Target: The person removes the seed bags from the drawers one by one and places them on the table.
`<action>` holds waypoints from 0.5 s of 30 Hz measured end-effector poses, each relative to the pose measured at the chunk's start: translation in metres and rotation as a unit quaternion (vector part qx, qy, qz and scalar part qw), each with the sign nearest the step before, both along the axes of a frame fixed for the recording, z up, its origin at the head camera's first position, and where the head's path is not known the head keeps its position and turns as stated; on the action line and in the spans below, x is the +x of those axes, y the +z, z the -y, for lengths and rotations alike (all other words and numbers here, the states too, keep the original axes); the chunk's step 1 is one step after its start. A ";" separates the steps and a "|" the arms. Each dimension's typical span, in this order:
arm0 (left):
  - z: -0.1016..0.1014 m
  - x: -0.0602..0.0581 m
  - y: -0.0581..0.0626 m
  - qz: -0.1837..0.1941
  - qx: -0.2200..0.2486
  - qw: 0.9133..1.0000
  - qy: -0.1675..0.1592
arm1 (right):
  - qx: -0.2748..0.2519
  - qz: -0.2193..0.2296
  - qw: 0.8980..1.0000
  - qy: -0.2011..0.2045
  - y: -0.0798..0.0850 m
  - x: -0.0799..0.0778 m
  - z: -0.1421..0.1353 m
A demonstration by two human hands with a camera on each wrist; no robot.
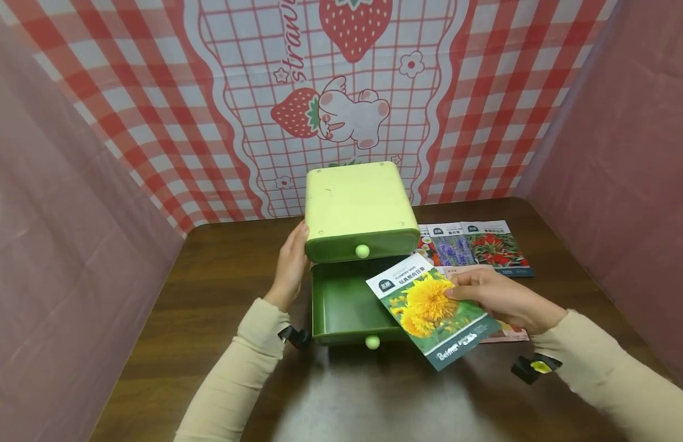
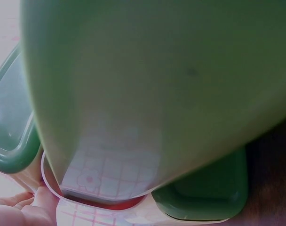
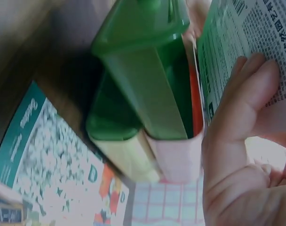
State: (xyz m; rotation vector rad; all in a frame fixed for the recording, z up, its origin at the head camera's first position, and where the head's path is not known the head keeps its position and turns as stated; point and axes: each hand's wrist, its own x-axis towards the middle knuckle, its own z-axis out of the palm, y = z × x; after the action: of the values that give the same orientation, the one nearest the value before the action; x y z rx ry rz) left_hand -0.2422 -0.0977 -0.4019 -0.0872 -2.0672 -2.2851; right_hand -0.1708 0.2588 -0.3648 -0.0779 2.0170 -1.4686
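A small drawer cabinet (image 1: 355, 196) with a pale yellow top stands on the table. One green drawer (image 1: 347, 301) is pulled out below its top drawer; the part of its inside that shows is bare. My left hand (image 1: 288, 267) rests along the cabinet's left side, fingers reaching toward the back. Between thumb and fingers, my right hand (image 1: 499, 294) pinches a seed packet (image 1: 419, 316) with a yellow flower picture. The packet is tilted and overlaps the drawer's right front in the head view. Printed text covers the packet's back (image 3: 270, 33) in the right wrist view.
More flower seed packets (image 1: 493, 248) lie on the table at the right, partly behind my right hand. One with a white flower picture (image 3: 53, 150) shows beside the cabinet. A checked strawberry cloth (image 1: 209, 141) hangs behind, with pink curtains (image 1: 623, 153) on both sides.
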 end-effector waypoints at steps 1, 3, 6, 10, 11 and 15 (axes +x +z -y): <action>0.000 0.000 0.000 -0.001 0.000 1.000 -0.001 | -0.005 -0.001 1.000 0.001 0.000 0.001 -0.004; 0.000 0.000 0.001 -0.001 0.002 1.000 -0.002 | -0.015 -0.003 1.000 0.005 0.000 0.002 -0.012; 0.000 0.001 0.001 -0.001 0.001 1.000 -0.002 | -0.038 0.000 0.999 0.007 -0.001 0.004 -0.027; 0.000 0.001 0.002 0.003 0.000 1.000 0.001 | -0.058 -0.013 0.998 0.000 -0.004 0.004 -0.048; 0.000 0.001 0.002 0.004 -0.001 1.000 0.001 | -0.057 -0.017 0.998 -0.007 -0.004 0.004 -0.053; 0.000 0.001 0.002 0.006 -0.003 1.000 0.005 | -0.029 -0.055 0.997 -0.055 -0.006 0.002 -0.072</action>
State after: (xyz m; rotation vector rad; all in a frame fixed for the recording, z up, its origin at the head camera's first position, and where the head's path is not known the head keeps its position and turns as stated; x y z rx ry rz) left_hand -0.2410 -0.0975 -0.4001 -0.0653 -2.0748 -2.2801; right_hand -0.1684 0.3304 -0.3712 -0.0752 2.0954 -1.6235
